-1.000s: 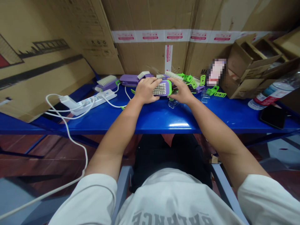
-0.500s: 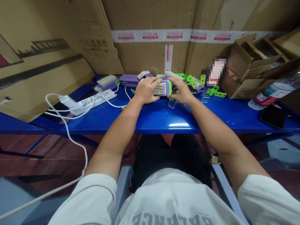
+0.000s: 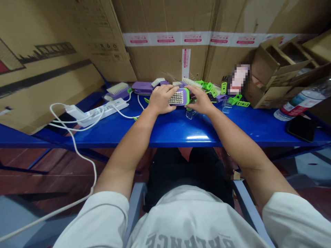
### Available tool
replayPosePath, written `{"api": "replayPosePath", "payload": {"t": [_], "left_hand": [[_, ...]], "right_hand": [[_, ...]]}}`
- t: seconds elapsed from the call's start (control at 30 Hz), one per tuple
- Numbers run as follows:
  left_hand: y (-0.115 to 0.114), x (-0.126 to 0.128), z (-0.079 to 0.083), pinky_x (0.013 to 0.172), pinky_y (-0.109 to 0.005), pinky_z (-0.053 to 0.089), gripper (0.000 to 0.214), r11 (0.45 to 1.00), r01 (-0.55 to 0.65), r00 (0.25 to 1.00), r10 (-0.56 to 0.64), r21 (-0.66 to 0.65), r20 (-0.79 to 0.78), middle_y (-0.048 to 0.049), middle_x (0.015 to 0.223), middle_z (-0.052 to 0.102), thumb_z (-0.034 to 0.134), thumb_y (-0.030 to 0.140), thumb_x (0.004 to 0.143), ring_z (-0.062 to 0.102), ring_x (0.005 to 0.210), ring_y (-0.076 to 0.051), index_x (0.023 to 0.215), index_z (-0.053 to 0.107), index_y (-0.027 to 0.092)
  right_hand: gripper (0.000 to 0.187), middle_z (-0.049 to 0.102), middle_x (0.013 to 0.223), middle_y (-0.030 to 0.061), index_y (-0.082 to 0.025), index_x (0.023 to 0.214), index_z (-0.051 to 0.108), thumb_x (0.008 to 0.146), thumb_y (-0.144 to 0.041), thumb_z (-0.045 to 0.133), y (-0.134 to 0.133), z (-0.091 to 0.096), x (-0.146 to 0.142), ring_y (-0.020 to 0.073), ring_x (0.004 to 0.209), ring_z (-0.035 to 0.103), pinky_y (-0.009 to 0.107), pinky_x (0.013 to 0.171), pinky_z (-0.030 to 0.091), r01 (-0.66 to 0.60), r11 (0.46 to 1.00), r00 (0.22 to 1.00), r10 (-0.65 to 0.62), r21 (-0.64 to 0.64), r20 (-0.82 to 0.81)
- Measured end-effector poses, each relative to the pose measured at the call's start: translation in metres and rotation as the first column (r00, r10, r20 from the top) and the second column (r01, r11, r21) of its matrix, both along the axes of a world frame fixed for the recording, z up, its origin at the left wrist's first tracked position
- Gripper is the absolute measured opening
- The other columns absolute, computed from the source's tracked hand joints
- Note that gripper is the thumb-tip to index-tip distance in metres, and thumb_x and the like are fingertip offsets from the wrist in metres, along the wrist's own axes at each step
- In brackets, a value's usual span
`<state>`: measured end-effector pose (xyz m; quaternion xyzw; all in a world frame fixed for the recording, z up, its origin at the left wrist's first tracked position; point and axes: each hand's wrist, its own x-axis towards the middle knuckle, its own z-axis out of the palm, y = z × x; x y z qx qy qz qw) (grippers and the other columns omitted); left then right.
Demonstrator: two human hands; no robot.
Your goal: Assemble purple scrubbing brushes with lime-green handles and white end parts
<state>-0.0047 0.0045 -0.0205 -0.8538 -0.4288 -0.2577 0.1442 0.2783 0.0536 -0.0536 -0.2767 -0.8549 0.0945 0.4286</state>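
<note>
Both my hands hold one purple and green brush (image 3: 179,97) just above the blue table (image 3: 170,129), its pale bristles facing me. My left hand (image 3: 160,99) wraps round its left end with fingers curled over the top. My right hand (image 3: 200,101) grips its green right end. Behind them lie more purple brushes (image 3: 142,87) and loose green plastic parts (image 3: 210,88). A small clear plastic piece (image 3: 190,114) lies under my right hand.
A white power strip (image 3: 102,111) with white cables lies at the left. Large cardboard boxes (image 3: 165,38) wall the back, with small open cartons (image 3: 278,74) at the right. A plastic bottle (image 3: 301,101) and a black phone (image 3: 301,128) lie at the far right.
</note>
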Motion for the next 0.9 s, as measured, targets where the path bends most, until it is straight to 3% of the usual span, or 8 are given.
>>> {"api": "replayPosePath", "payload": {"t": [0.53,0.9], "left_hand": [[-0.0011,0.0004,0.0004,0.128,-0.067,0.053,0.092,1.0,-0.006,1.0,0.006,-0.002,-0.007,-0.0193,0.168,0.07,0.086,0.032,0.086,0.066,0.152,-0.05,0.175,0.062,0.023],[-0.0028,0.0015,0.0027,0.129,-0.07,0.052,0.098,1.0,0.006,1.0,-0.005,-0.019,0.002,-0.0201,0.169,0.071,0.087,0.03,0.082,0.066,0.153,-0.052,0.176,0.062,0.024]], "right_hand": [[0.098,0.074,0.171,0.0148,-0.029,0.169,0.068,0.076,-0.031,0.099,0.0001,0.0009,0.001,0.0456,0.155,0.072,0.069,0.124,0.068,-0.003,1.0,1.0,0.003,-0.027,0.017],[0.099,0.075,0.172,0.0125,-0.03,0.168,0.07,0.071,-0.022,0.093,-0.0058,0.0041,-0.0003,0.0444,0.153,0.075,0.068,0.127,0.067,0.033,0.999,0.999,-0.032,-0.033,0.026]]}}
